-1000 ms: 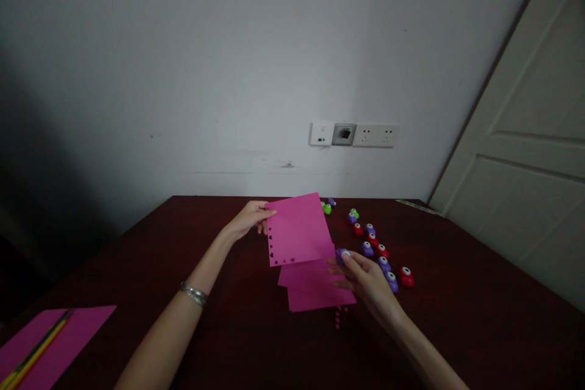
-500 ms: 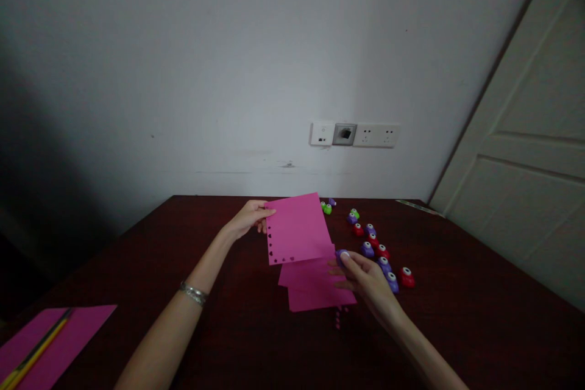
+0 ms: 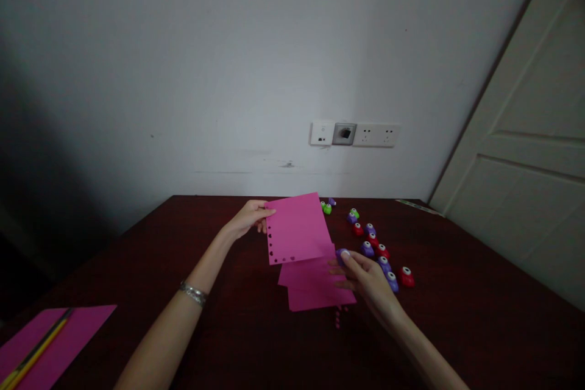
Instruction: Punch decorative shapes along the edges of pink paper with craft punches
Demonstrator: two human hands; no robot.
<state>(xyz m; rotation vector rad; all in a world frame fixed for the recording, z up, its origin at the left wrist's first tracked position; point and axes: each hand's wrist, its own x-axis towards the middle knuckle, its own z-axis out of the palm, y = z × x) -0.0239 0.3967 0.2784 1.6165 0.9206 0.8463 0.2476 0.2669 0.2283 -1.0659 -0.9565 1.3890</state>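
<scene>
Evidently, at the left end of the work, our left hand [image 3: 248,217] pinches the upper pink sheet [image 3: 299,228] near its far left corner, thumb on top and fingers beneath. With the hold so far to one side, we judge the free end could sag or swing if that pinch loosened. Small holes [image 3: 270,244] run down its left edge and partway along the near one; a sharp tug there might tear the paper. Beyond its near right corner, our right hand [image 3: 368,274] grips a purple punch [image 3: 341,254], thumb on the white top. Whether the punch meets the paper's edge we cannot tell; a careless shift could crease the corner or let the punch slip.

Around us, far left, yellow and black pencils [image 3: 41,344] lie on a separate pink sheet [image 3: 86,323], well apart from our hands. In the middle, the upper sheet partly covers the lower pink sheets [image 3: 315,295], and our right fingers overlap their right side, so a nudge might shift them. Tiny pink scraps [image 3: 337,319] sit just nearer us. Further right, green, purple and red punches [image 3: 382,251] crowd beside our right hand, where a sideways sweep could knock the nearest.
</scene>
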